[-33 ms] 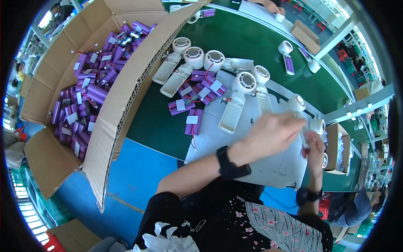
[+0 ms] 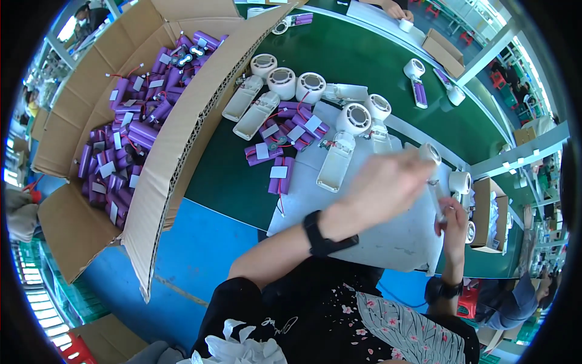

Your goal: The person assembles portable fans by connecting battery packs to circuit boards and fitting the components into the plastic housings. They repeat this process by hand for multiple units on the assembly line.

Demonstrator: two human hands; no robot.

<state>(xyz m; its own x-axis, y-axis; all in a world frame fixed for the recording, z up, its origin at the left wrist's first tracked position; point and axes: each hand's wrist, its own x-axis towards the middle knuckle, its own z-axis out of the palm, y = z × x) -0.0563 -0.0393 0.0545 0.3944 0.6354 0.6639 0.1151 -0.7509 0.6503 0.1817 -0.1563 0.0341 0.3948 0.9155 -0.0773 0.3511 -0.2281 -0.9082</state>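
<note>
A white handheld fan body (image 2: 430, 153) with a round head and a long handle is between my hands at the right of the work mat. My right hand (image 2: 453, 219) is closed round the lower part of its handle. My left hand (image 2: 391, 185), smeared by motion, has its closed fingers at the fan's head and neck; exactly what they pinch is hidden. Left of my hands lies another white fan body (image 2: 335, 164), its handle shell open. Several purple battery packs (image 2: 279, 173) with white pads and red wires lie beyond my left forearm.
A large cardboard box (image 2: 182, 145) full of purple battery packs stands at the left, its flap reaching the green table (image 2: 357, 48). More fan bodies (image 2: 282, 82) stand at the back. At the right is a small carton (image 2: 490, 212). Another person's hand (image 2: 397, 11) is at the far edge.
My left hand has shifted slightly up and left, toward the fan's head. My right hand has moved a little lower on the handle. The packs and other fan bodies lie as before.
</note>
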